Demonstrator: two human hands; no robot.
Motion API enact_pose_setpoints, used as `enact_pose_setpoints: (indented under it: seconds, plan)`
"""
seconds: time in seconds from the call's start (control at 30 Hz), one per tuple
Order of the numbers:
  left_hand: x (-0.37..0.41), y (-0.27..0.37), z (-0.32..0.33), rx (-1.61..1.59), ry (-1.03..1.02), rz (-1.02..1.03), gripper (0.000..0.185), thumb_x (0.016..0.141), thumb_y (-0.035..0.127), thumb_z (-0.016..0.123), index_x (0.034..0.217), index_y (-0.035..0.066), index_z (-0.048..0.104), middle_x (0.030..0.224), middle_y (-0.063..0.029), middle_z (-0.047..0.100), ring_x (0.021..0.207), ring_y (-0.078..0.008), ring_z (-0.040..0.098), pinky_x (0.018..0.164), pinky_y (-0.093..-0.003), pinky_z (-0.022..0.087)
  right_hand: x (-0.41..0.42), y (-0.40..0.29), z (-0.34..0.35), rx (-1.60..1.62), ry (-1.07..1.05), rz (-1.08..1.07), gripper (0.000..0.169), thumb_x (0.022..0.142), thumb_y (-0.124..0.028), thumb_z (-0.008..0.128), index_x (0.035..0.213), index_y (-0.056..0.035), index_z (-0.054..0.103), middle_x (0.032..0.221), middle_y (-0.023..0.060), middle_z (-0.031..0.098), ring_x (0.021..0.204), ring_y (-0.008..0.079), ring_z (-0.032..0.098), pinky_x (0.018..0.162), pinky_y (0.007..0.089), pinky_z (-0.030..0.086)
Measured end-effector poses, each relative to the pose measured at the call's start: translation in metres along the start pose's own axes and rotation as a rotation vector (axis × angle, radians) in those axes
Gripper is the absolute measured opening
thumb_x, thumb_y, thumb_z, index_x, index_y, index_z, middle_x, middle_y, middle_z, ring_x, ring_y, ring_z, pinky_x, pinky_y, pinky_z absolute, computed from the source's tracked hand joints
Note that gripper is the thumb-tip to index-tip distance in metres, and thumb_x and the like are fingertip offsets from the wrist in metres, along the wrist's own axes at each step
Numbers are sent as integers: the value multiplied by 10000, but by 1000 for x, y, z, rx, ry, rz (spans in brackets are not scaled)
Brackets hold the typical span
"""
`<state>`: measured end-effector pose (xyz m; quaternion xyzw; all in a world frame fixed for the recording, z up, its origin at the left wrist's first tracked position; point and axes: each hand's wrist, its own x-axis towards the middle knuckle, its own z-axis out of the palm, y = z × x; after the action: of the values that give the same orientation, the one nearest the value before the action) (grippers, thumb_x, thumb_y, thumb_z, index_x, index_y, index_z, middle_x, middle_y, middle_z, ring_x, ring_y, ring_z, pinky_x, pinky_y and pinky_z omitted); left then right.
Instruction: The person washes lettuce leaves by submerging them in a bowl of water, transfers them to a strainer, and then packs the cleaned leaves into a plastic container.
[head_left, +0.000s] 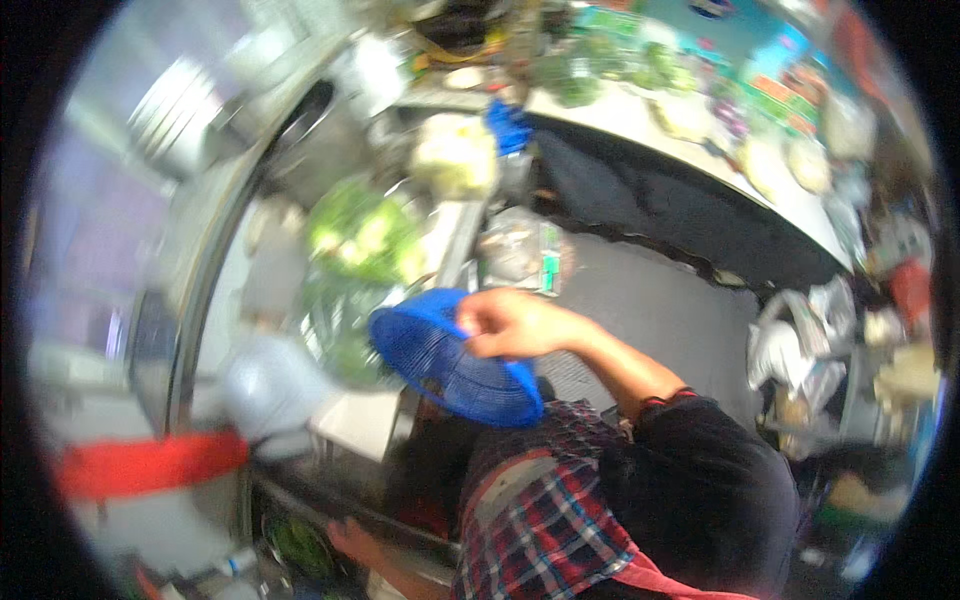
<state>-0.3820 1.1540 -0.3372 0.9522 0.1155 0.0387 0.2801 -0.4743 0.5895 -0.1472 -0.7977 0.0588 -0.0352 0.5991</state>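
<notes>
A round blue plastic basket (442, 367) with a mesh wall hangs tilted in front of my body. My right hand (514, 324) grips it by the upper rim, fingers curled over the edge. Down at the lower left, my left hand (354, 541) is beside a container of dark leafy greens (300, 541). Blur hides whether its fingers touch that container. Beyond the basket, bright leafy greens (364, 232) are heaped on the counter, with a clear plastic bag of darker greens (337, 322) next to them.
Pale vegetables (454, 154) sit at the counter's far end near a blue plastic bag (508, 126). A white-topped table (622, 116) holds several bagged vegetables. White plastic bags (787, 352) stand at the right of the grey floor (652, 315). A red object (150, 465) juts in at left.
</notes>
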Motion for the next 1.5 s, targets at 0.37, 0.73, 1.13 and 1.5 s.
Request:
enact_pose_setpoints:
  seconds: [0.37,0.73,1.13,1.5]
  plan:
    - [17,-48,155,430,-777,441,505,896,480,658,980,-18,646,933,-208,636,873,-362,624,772,-476,498,-90,16,-107,109,472,104,178,895,-161,690,883,-66,539,714,-40,547,675,67,544,562,269,467]
    - [-40,149,336,74,-1198,815,332,953,362,630,1023,44,695,1001,-178,700,926,-334,674,815,-444,522,-229,76,-174,366,1142,483,203,920,-143,687,808,-79,532,697,18,606,512,117,598,454,286,506]
    - [-170,348,402,391,-1410,1046,294,960,317,574,1000,61,714,992,-157,713,933,-380,669,813,-455,529,-345,152,-358,417,1308,271,176,935,-108,672,839,-79,527,651,-6,577,499,99,596,453,248,482]
    - [-224,578,566,355,-1164,1410,280,929,281,591,1036,67,737,1024,-153,731,963,-346,694,880,-452,544,-484,167,-448,554,1984,3,85,913,-73,608,850,-93,555,667,-5,540,424,91,471,389,221,379]
